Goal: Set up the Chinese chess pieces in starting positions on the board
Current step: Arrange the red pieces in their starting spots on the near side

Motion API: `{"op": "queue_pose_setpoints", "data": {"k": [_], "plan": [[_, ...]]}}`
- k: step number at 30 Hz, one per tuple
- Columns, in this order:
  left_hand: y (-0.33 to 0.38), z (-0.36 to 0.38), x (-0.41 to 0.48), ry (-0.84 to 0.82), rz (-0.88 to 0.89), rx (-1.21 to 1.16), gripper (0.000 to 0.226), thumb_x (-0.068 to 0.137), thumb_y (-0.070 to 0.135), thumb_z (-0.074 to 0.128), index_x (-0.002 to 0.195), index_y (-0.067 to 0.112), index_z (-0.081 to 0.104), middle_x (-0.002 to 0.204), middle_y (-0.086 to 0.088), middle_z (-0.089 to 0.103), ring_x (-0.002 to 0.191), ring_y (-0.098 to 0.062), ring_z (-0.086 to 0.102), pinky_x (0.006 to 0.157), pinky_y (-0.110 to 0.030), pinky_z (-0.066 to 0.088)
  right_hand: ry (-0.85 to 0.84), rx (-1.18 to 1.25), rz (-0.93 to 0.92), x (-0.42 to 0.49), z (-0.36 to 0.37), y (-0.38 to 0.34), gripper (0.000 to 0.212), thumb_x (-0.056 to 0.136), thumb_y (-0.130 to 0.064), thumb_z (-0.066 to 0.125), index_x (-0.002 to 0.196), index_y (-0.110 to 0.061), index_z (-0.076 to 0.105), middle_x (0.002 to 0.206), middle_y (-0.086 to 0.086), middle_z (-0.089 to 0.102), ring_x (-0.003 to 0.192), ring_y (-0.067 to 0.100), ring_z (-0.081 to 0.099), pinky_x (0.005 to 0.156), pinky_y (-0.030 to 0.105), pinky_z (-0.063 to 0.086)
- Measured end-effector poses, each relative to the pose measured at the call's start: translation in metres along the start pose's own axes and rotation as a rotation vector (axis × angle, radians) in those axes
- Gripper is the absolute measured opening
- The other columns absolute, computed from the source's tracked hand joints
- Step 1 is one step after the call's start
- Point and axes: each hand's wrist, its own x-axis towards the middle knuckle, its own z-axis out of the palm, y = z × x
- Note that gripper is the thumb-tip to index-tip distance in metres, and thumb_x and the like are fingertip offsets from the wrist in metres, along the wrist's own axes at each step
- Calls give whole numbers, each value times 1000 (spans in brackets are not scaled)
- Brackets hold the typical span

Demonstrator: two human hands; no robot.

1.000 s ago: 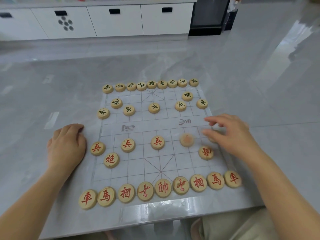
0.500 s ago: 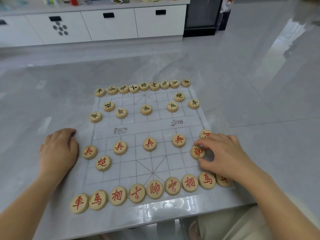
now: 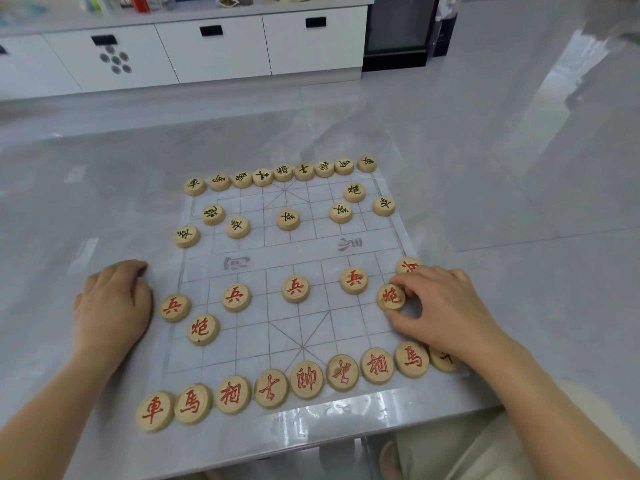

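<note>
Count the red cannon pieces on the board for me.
2. The left red cannon lies at the near left, untouched; the right red cannon is pinched by the right hand, which might hide others.

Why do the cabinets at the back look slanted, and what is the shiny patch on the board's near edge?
Head view: the wide-angle lens skews the cabinets; the glossy board reflects light as glare there; the red cannon in the right hand is sharp.

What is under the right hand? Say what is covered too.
The right hand pinches the red cannon. A red edge piece and the corner piece show only partly beneath it, characters mostly covered.
</note>
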Motion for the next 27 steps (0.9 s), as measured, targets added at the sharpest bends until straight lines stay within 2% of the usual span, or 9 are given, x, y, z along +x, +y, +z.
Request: {"op": "queue_pose_setpoints", "data": {"k": [3, 5, 7, 10, 14, 16, 18, 21, 27], "plan": [[0, 0, 1, 2, -4, -5, 41, 89, 34, 30, 123, 20, 50, 126, -12, 55, 116, -37, 44, 94, -55, 37, 100, 195, 68, -2, -11, 8, 41, 71, -59, 58, 104, -35, 59, 80, -19, 52, 79, 4, 49, 84, 32, 33], [0, 1, 1, 1, -3, -9, 39, 90, 33, 31, 123, 20, 50, 126, -12, 55, 116, -37, 44, 93, -55, 37, 222, 283, 164, 3, -19, 21, 30, 73, -46, 63, 99, -30, 62, 75, -13, 54, 72, 3, 49, 82, 37, 41], [0, 1, 1, 0, -1, -8, 38, 91, 31, 32, 123, 20, 49, 126, -12, 55, 116, -36, 43, 94, -55, 37, 138, 158, 221, 12, -25, 33, 34, 76, -38, 62, 108, -26, 62, 82, -12, 53, 74, 6, 48, 84, 39, 41], [0, 0, 1, 6, -8, -6, 43, 88, 35, 29, 122, 21, 50, 125, -11, 55, 116, -36, 44, 93, -54, 38, -54, 5, 222, 24, -21, 37, 46, 77, -52, 60, 116, -28, 56, 93, -10, 53, 87, 13, 51, 85, 36, 38], [3, -1, 0, 16, -3, -6, 46, 86, 36, 27, 121, 19, 52, 124, -13, 56, 115, -37, 44, 93, -55, 38, 35, -103, 233, 30, -5, 28, 50, 70, -72, 52, 96, -29, 54, 86, -10, 55, 82, 14, 53, 79, 36, 39], [4, -1, 0, 19, -3, -8, 46, 86, 36, 27, 121, 18, 52, 124, -13, 56, 115, -38, 44, 93, -55, 38, 60, -80, 203, 31, 1, 29, 44, 72, -67, 55, 95, -30, 55, 86, -10, 54, 84, 15, 53, 80, 35, 37], [4, -1, -1, 21, -6, -6, 46, 86, 36, 28, 121, 18, 52, 125, -13, 56, 115, -38, 44, 93, -55, 37, 45, 33, 183, 30, 1, 33, 38, 75, -54, 61, 107, -33, 57, 92, -10, 52, 91, 13, 50, 85, 34, 32], [3, -1, -1, 24, -4, -8, 45, 87, 36, 28, 121, 18, 52, 125, -13, 55, 116, -38, 44, 93, -55, 37, 14, 143, 190, 27, 1, 38, 50, 75, -45, 65, 122, -36, 52, 104, -8, 51, 102, 15, 49, 92, 37, 31], [4, 0, 0, 23, -9, -8, 45, 87, 35, 28, 121, 19, 52, 125, -13, 55, 115, -38, 44, 93, -55, 36, 31, 152, 210, 29, 0, 42, 37, 73, -52, 67, 104, -35, 57, 100, -10, 51, 96, 12, 50, 91, 38, 35]]}}
